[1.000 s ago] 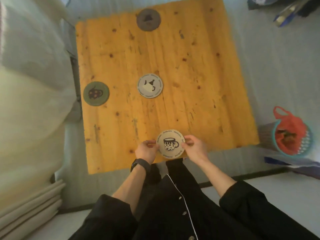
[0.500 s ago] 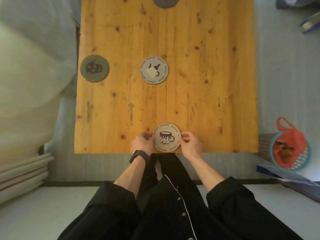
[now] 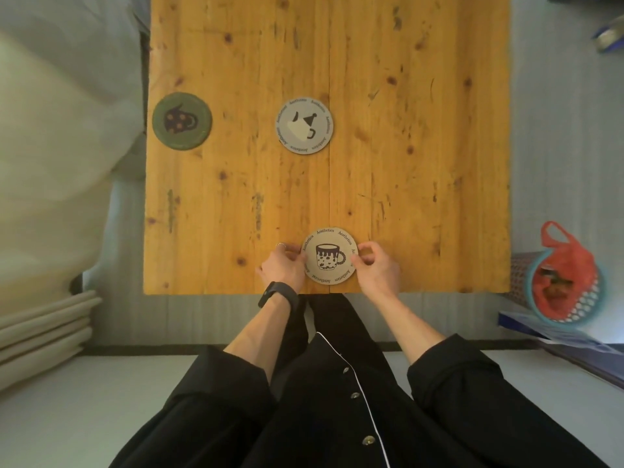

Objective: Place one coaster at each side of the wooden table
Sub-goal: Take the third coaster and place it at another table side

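A beige coaster with a mug drawing (image 3: 329, 255) lies flat at the near edge of the wooden table (image 3: 422, 146). My left hand (image 3: 282, 267) pinches its left rim and my right hand (image 3: 376, 267) pinches its right rim. A grey coaster with a jug drawing (image 3: 304, 125) lies near the table's middle. A green coaster (image 3: 182, 121) sits at the left edge. The coaster at the far edge is cut off by the top of the frame.
A pale cushion or bedding (image 3: 57, 130) presses against the table's left side, with folded mats (image 3: 40, 325) below it. A teal basket holding a red bag (image 3: 564, 282) stands on the floor at the right. My dark sleeves and lap fill the bottom.
The view has tilted down and squared up with the table, so the far coaster slid out of frame. Both hands stay on the mug coaster at the near edge.
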A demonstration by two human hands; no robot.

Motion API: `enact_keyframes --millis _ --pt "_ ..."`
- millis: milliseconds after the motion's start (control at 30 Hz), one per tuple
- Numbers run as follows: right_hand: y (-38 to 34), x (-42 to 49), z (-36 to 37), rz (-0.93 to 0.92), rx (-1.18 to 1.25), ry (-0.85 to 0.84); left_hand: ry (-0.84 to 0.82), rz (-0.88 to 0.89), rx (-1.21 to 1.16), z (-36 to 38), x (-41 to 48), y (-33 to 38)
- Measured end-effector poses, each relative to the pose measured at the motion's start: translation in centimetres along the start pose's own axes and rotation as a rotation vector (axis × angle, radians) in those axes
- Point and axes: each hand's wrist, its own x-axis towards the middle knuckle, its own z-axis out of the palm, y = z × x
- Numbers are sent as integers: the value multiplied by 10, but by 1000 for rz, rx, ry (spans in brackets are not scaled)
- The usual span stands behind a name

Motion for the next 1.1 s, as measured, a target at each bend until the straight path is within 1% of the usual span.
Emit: enact_keyframes --millis 167,267,333,400,467,533,667,733,833,933,1000,1100 --pt "2 2 4 -38 -46 35 -9 26 50 0 0 3" --pt "3 2 5 -98 -109 39 15 97 80 0 -1 1" --pt "6 2 5 -153 -169 61 34 167 157 1 -2 -1" --pt "7 2 3 -230 -244 77 10 214 274 2 -6 0" --pt "8 3 0 -324 -317 49 -12 241 376 1 -7 2" --pt "8 7 -3 -378 -368 0 -29 260 445 0 -7 3" --pt "6 22 -13 -372 -440 -75 -28 371 602 -6 -2 4" --pt "-1 36 -18 -370 -443 -77 -13 414 574 -12 8 13" --pt "-23 61 -22 -403 -424 22 57 452 448 -21 34 39" --pt "-51 89 -20 -367 -424 103 97 449 335 -29 63 79" --pt "-62 106 -15 -371 -513 123 117 450 324 -33 82 105" --pt "-65 117 -8 -385 -674 44 129 407 226 -39 105 139"
